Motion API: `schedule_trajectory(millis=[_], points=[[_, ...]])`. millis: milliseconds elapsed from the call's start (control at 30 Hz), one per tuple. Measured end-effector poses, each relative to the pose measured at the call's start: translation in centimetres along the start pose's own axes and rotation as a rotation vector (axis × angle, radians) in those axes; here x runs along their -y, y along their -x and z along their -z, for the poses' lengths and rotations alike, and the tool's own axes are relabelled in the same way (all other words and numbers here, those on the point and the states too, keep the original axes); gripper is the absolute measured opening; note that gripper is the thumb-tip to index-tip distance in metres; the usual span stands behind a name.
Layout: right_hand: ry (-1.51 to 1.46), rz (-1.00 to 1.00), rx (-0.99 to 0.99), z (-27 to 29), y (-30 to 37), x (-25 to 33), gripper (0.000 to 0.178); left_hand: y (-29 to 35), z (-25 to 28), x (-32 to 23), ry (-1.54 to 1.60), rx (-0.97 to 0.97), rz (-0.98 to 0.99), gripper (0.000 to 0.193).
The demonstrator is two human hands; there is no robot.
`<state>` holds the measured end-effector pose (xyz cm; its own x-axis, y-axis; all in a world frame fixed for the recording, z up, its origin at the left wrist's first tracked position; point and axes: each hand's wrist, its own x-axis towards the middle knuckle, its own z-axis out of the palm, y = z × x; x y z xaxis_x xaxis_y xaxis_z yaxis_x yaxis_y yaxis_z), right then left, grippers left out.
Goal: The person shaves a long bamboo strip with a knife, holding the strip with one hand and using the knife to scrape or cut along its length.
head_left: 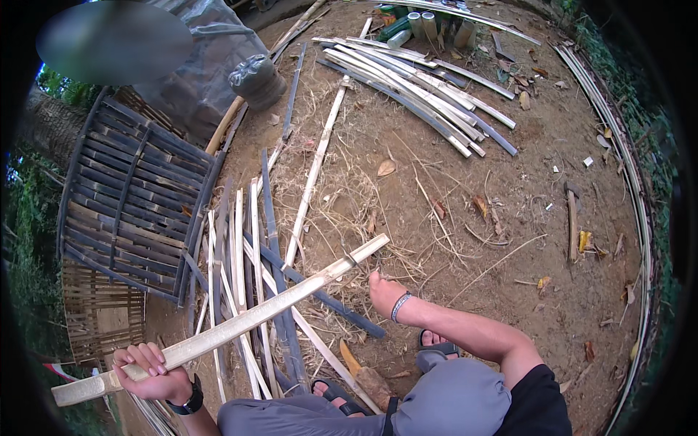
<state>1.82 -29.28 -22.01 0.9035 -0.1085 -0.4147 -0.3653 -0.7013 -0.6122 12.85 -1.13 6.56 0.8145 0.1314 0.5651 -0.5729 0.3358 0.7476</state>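
Observation:
My left hand (149,372) is wrapped round the near end of a long pale split-bamboo strip (247,320). The strip slants up to the right across my lap, its hollow inner face showing. Near its far end, my right hand (385,294) is closed on a tool whose handle is hidden in the fist. A thin curved blade (350,256) reaches from that fist to the strip and lies against it. Beneath the strip, several split-bamboo lengths (238,240) lie on the ground, some pale, some dark.
More bamboo strips (429,91) are heaped farther off. A dark slatted bamboo frame (138,196) stands at left, near a full plastic bag (258,81). At right lies a wooden-handled hammer (572,218). Long strips (618,138) line the right edge. Shavings (349,174) cover the dirt.

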Motion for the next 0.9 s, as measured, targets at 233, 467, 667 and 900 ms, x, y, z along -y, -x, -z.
schedule_trajectory(millis=[233, 467, 667, 900], points=[[0.060, -0.114, -0.107, -0.9, -2.8, -7.5, 0.019, -0.2, -0.4, 0.6, 0.013, -0.016, 0.014, 0.031], [-0.051, 0.028, -0.012, 0.0, 1.2, -0.1, 0.016, -0.4, 0.7, 0.8, -0.006, -0.091, 0.021, 0.031], [-0.046, -0.072, -0.080, -0.6, -0.1, -1.8, 0.015, -0.4, 0.7, 0.9, 0.006, -0.033, 0.012, 0.030], [-0.021, -0.092, -0.119, -2.2, -0.5, -4.6, 0.013, -0.2, 0.3, 0.8, -0.010, -0.074, 0.027, 0.030]])
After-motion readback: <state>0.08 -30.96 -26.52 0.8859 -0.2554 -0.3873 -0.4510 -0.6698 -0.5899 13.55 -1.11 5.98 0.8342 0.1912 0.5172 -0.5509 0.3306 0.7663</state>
